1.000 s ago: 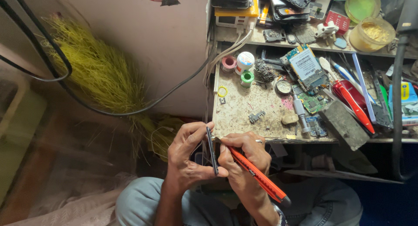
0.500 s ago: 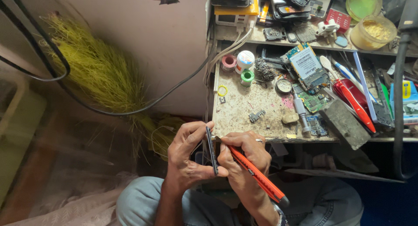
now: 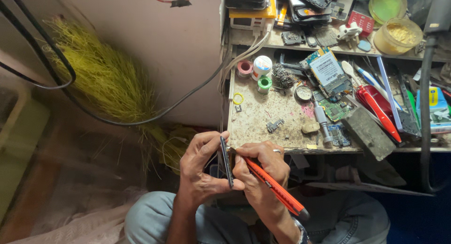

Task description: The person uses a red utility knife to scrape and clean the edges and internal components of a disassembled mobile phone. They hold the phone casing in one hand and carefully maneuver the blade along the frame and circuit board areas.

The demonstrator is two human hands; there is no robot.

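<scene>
Head view: left hand [image 3: 199, 171] fingers [image 3: 206, 143] clamp a phone [image 3: 227, 161] edge-on; right hand [image 3: 260, 171] fingers grip an orange tool [image 3: 277, 190], its tip touching the phone, just below the tabletop [image 3: 263, 117] edge.

A worn, speckled surface [image 3: 263, 117] carries the clutter. A blue-edged circuit board [image 3: 327, 71] lies near its middle back. Left of that board stand a pink solder spool [image 3: 244, 68], a white tape roll [image 3: 262, 64] and a green spool [image 3: 264, 84], with a yellow ring [image 3: 238, 98] farther left. Right of the board lies a red-handled tool [image 3: 379, 105]; in front of the board rests a grey block [image 3: 368, 132]. Behind the board, a shelf [image 3: 263, 39] holds two yellowish tubs [image 3: 398, 36].
</scene>
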